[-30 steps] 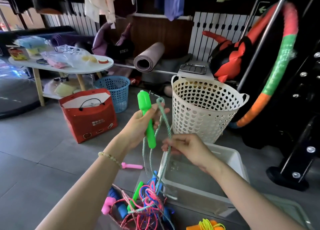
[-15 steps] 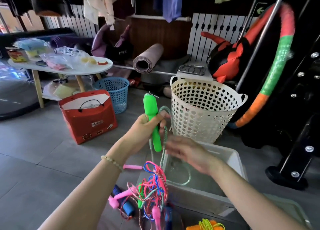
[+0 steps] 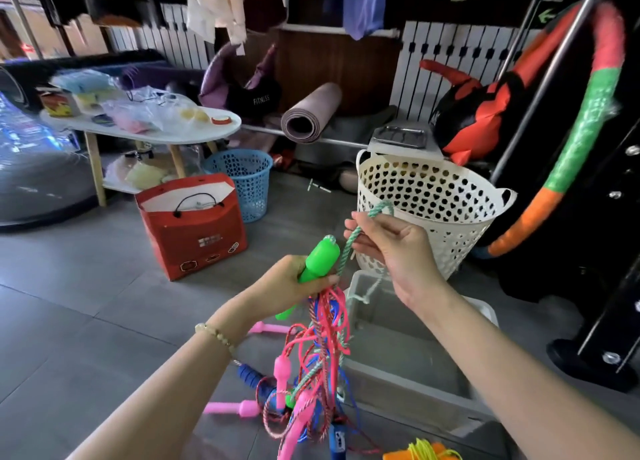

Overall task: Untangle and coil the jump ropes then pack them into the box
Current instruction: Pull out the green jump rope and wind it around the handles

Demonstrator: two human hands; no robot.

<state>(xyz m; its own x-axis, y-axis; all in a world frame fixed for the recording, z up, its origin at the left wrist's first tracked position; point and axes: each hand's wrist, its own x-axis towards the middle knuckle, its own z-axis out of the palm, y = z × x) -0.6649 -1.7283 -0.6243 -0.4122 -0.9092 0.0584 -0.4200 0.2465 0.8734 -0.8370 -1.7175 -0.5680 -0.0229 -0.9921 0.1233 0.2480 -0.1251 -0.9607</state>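
My left hand (image 3: 294,283) grips a bright green jump rope handle (image 3: 318,258), tilted up to the right. Its green-and-white braided rope (image 3: 349,248) runs up into my right hand (image 3: 394,248), which pinches a loop of it in front of the white basket. Below my left hand hangs a tangle of pink, blue and red ropes (image 3: 322,352) with pink handles (image 3: 282,373) and a blue handle (image 3: 251,376) caught in it. A clear plastic box (image 3: 415,366) sits on the floor under my right forearm. A coiled yellow rope with orange handles (image 3: 426,452) lies at the bottom edge.
A white perforated basket (image 3: 426,213) stands just behind my right hand. A red paper bag (image 3: 194,231) and a blue basket (image 3: 242,182) sit to the left. A white low table (image 3: 145,130) is further left. A black stand base (image 3: 595,359) and a colourful hoop (image 3: 581,130) are on the right.
My right hand rose from over the box, pulling a loop of green rope up beside the basket. The left hand dropped and tilted the green handle; the tangle lifted higher.
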